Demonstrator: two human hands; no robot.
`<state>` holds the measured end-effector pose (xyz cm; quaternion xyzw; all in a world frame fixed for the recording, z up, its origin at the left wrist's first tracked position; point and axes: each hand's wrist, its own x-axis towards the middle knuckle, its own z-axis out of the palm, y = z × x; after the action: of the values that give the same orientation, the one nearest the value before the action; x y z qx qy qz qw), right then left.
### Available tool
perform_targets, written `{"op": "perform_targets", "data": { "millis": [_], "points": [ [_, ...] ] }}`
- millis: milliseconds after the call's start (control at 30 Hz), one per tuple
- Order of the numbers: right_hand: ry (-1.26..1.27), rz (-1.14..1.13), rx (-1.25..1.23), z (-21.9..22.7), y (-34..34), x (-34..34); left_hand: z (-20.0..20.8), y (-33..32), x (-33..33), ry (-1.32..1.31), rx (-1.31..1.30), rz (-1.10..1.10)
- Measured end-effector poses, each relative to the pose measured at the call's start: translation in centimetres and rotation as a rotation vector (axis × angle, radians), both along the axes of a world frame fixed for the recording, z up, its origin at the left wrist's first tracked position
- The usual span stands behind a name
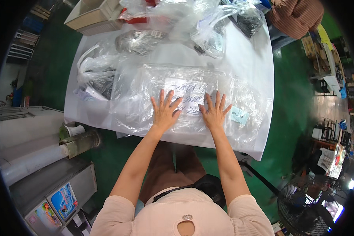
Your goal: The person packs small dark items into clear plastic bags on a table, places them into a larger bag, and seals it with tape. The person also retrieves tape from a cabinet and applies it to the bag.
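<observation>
Spread flat over the near part of the white-covered table (246, 59) lies a large clear plastic bag (133, 114). A white sheet with handwriting (188, 87) shows at its middle, and a small pale green note (238, 115) to the right. My left hand (165, 112) rests palm down on the plastic at the sheet's left side, fingers spread. On the sheet's right side my right hand (214, 112) lies flat likewise, fingers apart. Neither hand grips anything. Whether the sheet is inside the bag or under it, I cannot tell.
Filled clear bags with dark contents (100, 80) sit at the table's left and along its far side, like this knotted one (212, 39). A beige plastic crate (94, 15) stands far left. Rolls (80, 143) are at lower left, a black fan (312, 204) at lower right.
</observation>
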<state>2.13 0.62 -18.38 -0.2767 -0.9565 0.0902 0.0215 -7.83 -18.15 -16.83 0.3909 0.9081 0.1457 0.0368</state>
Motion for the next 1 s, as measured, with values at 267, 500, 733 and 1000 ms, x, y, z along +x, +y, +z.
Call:
{"op": "perform_targets", "data": {
  "millis": [267,500,733,1000],
  "points": [
    [0.128,-0.028,-0.088,-1.2,1.3,1.2,-2.0,0.5,-0.4,0.047,-0.065,-0.035],
    [0.306,-0.748,0.081,1.5,12.1,12.1,1.0,-0.8,-0.4,0.009,0.111,-0.013],
    [-0.073,-0.864,-0.433,-0.6,17.9,16.9,2.5,-5.1,0.3,0.059,0.188,0.306],
    [0.197,-0.497,-0.332,10.7,21.3,18.9,2.6,-11.9,0.4,0.146,0.274,0.506]
  ]
}}
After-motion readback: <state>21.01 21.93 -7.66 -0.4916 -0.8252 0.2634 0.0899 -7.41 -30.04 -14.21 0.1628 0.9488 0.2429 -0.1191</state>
